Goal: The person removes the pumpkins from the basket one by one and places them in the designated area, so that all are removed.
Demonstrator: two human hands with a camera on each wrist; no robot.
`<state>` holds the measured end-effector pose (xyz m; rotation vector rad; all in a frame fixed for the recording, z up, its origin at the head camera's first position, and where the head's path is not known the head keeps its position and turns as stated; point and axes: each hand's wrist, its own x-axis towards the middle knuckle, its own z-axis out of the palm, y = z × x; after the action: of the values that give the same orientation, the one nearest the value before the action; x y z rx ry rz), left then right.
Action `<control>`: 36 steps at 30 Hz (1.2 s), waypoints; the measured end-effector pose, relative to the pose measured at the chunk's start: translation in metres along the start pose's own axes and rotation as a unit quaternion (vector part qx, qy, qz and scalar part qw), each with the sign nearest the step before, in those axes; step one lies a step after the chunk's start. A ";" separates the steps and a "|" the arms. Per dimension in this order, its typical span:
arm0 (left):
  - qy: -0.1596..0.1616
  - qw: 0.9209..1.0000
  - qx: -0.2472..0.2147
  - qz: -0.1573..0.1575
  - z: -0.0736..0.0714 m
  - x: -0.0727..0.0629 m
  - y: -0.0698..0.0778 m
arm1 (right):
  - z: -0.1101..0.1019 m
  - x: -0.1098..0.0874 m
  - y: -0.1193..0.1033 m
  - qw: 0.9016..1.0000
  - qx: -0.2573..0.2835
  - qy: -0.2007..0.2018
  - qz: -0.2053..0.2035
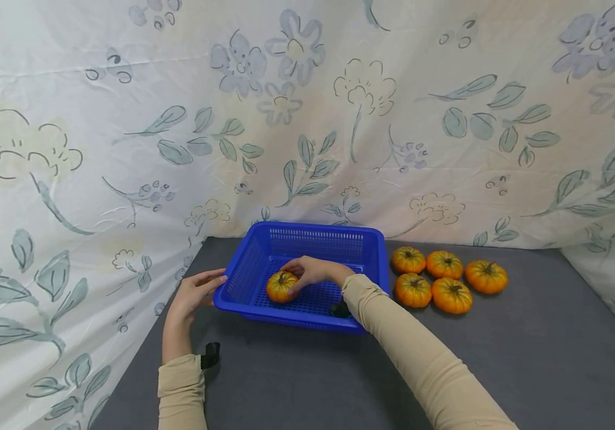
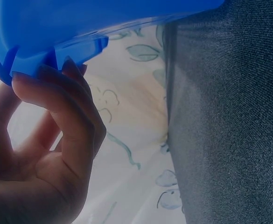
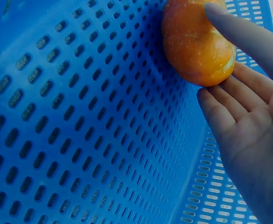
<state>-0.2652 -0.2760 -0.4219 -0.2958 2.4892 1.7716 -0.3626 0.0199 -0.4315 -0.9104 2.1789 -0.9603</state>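
A small orange pumpkin (image 1: 282, 286) is inside the blue plastic basket (image 1: 307, 322), toward its left side. My right hand (image 1: 315, 270) holds it from the right, the thumb on one side and the fingers on the other. In the right wrist view the pumpkin (image 3: 199, 46) is close to the perforated basket floor (image 3: 103, 121); whether it touches the floor, I cannot tell. At the basket's left end, my left hand (image 1: 191, 297) grips the rim. The left wrist view has its curled fingers (image 2: 73, 112) at the rim's underside.
Several more small pumpkins (image 1: 451, 295) sit grouped on the dark grey tabletop (image 1: 544, 358), just right of the basket. Behind the table and along its left hangs a floral-patterned cloth (image 1: 307, 131). Black wrist devices are on both arms.
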 end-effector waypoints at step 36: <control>-0.008 1.000 -0.009 0.001 -0.003 -0.001 -0.001 | -0.037 -0.055 -0.017 0.996 0.066 0.063 -0.025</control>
<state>-0.2635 -0.2788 -0.4219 -0.2784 2.4643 1.7910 -0.3506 0.0679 -0.3841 -0.8665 2.1756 -1.1992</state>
